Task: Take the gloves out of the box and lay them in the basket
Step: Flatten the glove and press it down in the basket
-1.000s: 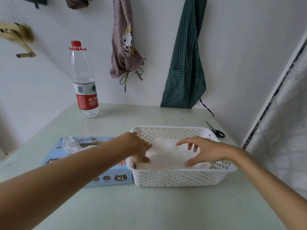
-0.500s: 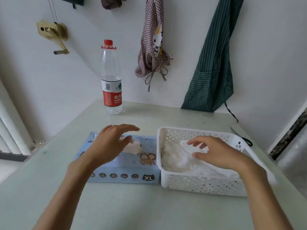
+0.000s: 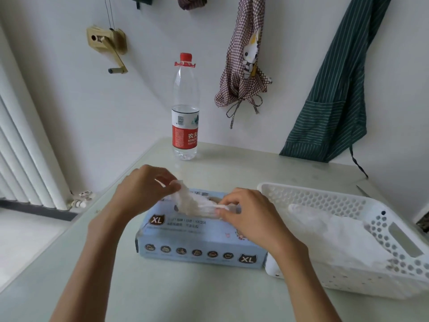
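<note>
Both hands are over the light blue glove box point(image 3: 199, 238), which lies flat on the pale table point(image 3: 162, 293) with its printed "XL" marks facing the person. A thin, see-through glove point(image 3: 192, 203) stands half out of the slot in the top of the box, stretched between the two hands. The left hand point(image 3: 144, 187) pinches the glove's upper left end between thumb and curled fingertips, raised a little above the box's far left part. The right hand point(image 3: 253, 219) pinches the glove's lower right end, its fingers curled and held low, just over the opening; whether it also touches the box top I cannot tell. The glove runs on a slant from the left hand down to the right one, and its lower part is hidden in the slot. Just to the right of the box, touching or very nearly touching its end, sits the white perforated basket point(image 3: 394, 231), and inside it lies a crumpled layer of the same filmy gloves in the basket point(image 3: 343, 238). Farther back on the table, beyond the left hand, a water bottle point(image 3: 185, 117) with a red cap and label stands upright. A checked apron point(image 3: 243, 66) and a green striped apron point(image 3: 336, 96) hang on the wall behind.
</note>
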`<state>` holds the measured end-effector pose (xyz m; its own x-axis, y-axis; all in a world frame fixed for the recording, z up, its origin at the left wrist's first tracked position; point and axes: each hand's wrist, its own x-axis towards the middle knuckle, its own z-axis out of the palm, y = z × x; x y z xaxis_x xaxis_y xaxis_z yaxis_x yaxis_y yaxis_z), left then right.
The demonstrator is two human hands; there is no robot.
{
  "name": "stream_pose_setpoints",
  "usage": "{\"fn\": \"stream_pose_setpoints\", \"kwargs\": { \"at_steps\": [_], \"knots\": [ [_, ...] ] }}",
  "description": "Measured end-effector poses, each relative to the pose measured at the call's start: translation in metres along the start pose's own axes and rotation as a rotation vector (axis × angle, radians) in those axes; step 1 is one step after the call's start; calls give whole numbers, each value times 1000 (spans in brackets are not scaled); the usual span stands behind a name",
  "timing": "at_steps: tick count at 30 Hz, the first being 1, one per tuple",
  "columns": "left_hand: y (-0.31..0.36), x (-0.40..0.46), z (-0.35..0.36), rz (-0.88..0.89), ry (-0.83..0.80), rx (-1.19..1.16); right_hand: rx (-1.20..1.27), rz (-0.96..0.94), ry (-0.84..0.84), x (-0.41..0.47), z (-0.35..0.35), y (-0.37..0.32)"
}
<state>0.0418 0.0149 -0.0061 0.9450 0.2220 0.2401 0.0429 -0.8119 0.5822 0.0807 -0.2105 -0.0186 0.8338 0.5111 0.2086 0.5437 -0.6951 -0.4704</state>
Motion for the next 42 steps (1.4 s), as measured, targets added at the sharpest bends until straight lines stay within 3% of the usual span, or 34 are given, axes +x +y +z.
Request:
{"fn": "stream_pose_setpoints", "kwargs": {
  "at_steps": [5, 8, 12, 15, 17, 21, 25, 29, 31, 35, 36, 39, 42],
  "knots": [
    [24, 0, -8, 79, 324, -369, 335, 33, 345, 3, -10, 6],
    [28, -1, -2, 51, 360, -380, 375, 39, 237, 0, -23, 11],
    [19, 2, 8, -52, 319, -333, 588, 42, 188, -5, -40, 15],
    [26, 2, 7, -27, 227, -520, 736, 66, 163, -6, -46, 16],
    [35, 1, 2, -25, 190, -674, 649, 112, 214, -5, -46, 20],
    [42, -2, 2, 12, 148, -584, 312, 162, 129, -7, -48, 29],
    [52, -3, 5, 148, 62, -433, 361, 73, -18, -13, -48, 3],
    [71, -10, 8, 263, 63, -430, 310, 11, 220, -6, -22, -17],
    [67, -8, 9, 287, 90, -417, 458, 21, 299, -3, -22, -16],
    [53, -6, 17, 164, -343, -417, 815, 143, 241, -4, -37, -9],
    [54, -6, 22, 172, -381, -453, 865, 168, 209, -4, -39, -8],
    [67, -6, 28, 131, -183, -741, 1015, 196, 128, -5, -48, -1],
    [73, -7, 25, 161, -68, -827, 1077, 131, 0, -11, -66, 10]
  ]
}}
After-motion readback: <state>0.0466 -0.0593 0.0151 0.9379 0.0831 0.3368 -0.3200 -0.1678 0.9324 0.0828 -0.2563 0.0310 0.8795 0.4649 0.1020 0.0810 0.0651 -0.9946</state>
